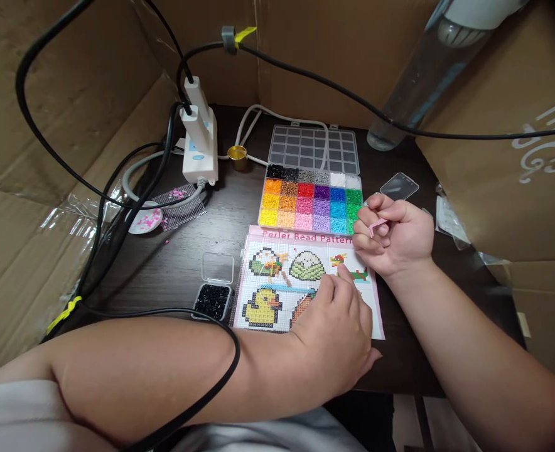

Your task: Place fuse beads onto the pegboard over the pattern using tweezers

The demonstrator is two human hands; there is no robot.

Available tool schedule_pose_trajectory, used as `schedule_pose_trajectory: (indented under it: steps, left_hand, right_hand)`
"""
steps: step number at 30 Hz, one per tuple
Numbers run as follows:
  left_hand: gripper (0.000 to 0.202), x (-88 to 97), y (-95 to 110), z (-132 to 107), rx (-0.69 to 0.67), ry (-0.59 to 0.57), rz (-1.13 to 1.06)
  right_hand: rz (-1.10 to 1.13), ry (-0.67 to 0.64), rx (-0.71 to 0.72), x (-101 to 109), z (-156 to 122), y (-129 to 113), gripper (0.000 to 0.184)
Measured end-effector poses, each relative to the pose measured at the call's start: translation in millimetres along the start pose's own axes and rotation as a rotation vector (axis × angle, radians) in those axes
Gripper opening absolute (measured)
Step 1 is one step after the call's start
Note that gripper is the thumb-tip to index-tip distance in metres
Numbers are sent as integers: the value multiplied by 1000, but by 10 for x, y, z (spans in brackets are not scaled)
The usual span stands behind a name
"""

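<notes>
A person's right hand (395,235) grips a pink tool (378,225) at the corner of the bead box (301,230), while the left hand (336,326) bends over the pattern sheet (377,320), fingers curled, any hold unclear from this angle. The sheet lies on a dark table (230,220), black beads (213,301) just beside it

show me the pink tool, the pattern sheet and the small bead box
Pink tool (378,223), head view: its exposed middle.
Pattern sheet (301,236), head view: its printed title strip.
Small bead box (218,269), head view: its raised clear lid.
</notes>
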State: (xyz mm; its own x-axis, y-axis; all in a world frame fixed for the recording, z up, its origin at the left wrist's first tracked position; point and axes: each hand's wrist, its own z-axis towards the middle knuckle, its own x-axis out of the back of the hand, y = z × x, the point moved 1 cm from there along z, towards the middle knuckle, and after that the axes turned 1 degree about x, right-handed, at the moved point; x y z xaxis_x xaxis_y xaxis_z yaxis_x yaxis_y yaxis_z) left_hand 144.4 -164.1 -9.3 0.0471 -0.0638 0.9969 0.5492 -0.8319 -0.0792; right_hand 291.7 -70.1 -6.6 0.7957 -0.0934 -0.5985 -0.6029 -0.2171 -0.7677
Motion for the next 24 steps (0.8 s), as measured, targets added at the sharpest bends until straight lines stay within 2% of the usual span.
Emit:
schedule_pose_trajectory:
  steps: [13,24]
  left_hand:
    - [64,-4,-39,18,-12,5,-38]
    - [63,4,-47,29,-12,4,-67]
  right_hand:
    - [8,13,-13,3,-2,-1,13]
    - [5,-58,-15,59,7,8,12]
